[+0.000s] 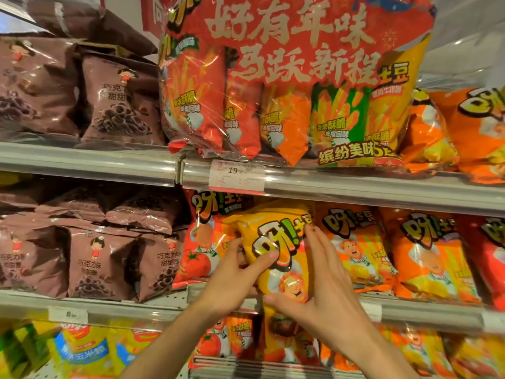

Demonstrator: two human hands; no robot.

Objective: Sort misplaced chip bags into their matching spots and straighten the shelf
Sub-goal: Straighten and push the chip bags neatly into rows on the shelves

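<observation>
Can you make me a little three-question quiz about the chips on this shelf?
1. True or false: both hands touch the yellow crinkly chip bag.
2. Which bags fill the shelves at far left? A) brown glossy snack bags B) blue boxes C) green bottles
3. Fill in: the white paper price tag on the silver metal shelf rail hangs below the big red ____ of five small bags.

Key: 1 true: left hand, right hand. 2 A. 3 multipack.

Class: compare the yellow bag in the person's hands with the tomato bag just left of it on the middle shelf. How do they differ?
The yellow bag is yellow and tilted; the tomato bag is orange-red and stands upright.
Both hands touch the yellow bag, the left hand pinching its edge, while the tomato bag stands free, partly hidden.
Both carry the same logo and chef.
</observation>
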